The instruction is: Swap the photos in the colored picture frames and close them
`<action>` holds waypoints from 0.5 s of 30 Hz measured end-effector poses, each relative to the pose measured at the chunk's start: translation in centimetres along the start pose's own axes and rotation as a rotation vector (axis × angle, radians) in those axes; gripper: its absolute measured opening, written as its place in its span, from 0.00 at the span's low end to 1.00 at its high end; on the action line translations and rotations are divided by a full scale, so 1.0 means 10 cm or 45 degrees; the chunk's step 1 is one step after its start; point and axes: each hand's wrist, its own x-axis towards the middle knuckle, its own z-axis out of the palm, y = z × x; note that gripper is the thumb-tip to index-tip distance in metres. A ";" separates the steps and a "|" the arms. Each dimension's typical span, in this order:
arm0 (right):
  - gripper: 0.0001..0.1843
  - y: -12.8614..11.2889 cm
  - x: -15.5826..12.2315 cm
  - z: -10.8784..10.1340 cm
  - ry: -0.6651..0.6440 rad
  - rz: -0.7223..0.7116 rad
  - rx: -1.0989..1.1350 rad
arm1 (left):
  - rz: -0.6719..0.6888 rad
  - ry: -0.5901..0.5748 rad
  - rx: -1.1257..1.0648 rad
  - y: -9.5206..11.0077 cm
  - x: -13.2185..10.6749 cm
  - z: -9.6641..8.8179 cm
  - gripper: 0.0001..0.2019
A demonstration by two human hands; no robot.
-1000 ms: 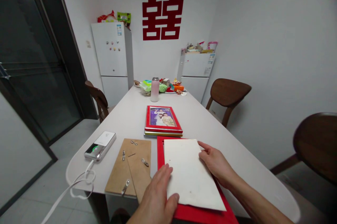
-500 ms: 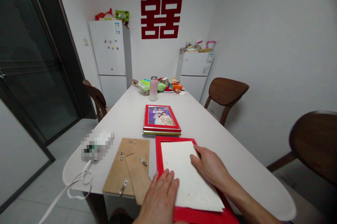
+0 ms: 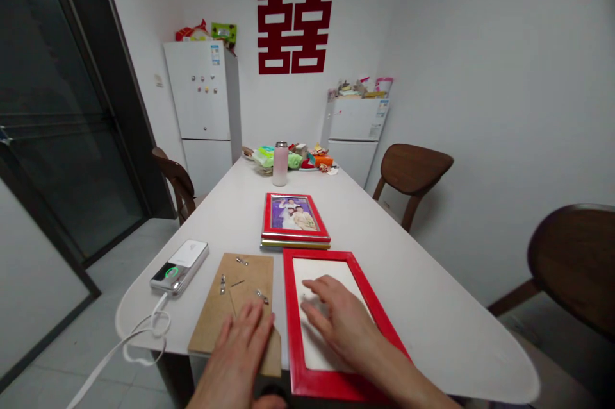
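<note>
A red picture frame [image 3: 294,332] lies face down or face up, I cannot tell which, at the near edge of the table. A white sheet [image 3: 312,348] sits inside its opening. Over that sheet is my right hand [image 3: 343,319], fingers apart and holding nothing. To the left is a brown backing board [image 3: 211,316] with metal clips and a fold-out stand. My left hand [image 3: 243,345] rests flat on the stand's lower part, its fingers stretched out and covering some of it.
Beyond the red frame lies a small stack of picture frames [image 3: 294,236], the top one holding a photo. A white power bank [image 3: 180,268] with a cable sits at left. A pink bottle [image 3: 280,165] stands farther back. Wooden chairs [image 3: 416,168] flank the white table [image 3: 384,249].
The white sheet now sits within the red frame's opening instead of overlapping its border. My left hand has moved left onto the backing board, and my right hand has shifted left over the sheet.
</note>
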 end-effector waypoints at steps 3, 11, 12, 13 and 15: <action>0.18 -0.41 -0.01 0.17 -0.121 -0.142 0.018 | -0.250 0.088 0.183 -0.33 -0.15 -0.11 0.34; 0.28 -0.70 0.10 0.46 -0.160 -0.099 0.174 | -0.117 0.265 0.164 -0.62 -0.14 -0.22 0.26; 0.28 -0.69 0.10 0.41 -0.153 -0.098 0.242 | -0.089 0.295 0.166 -0.61 -0.14 -0.24 0.26; 0.27 -0.68 0.10 0.35 -0.143 -0.103 0.301 | -0.059 0.331 0.174 -0.58 -0.14 -0.26 0.26; 0.28 -0.64 0.06 0.18 -0.099 -0.120 0.375 | 0.016 0.412 0.193 -0.47 -0.13 -0.29 0.27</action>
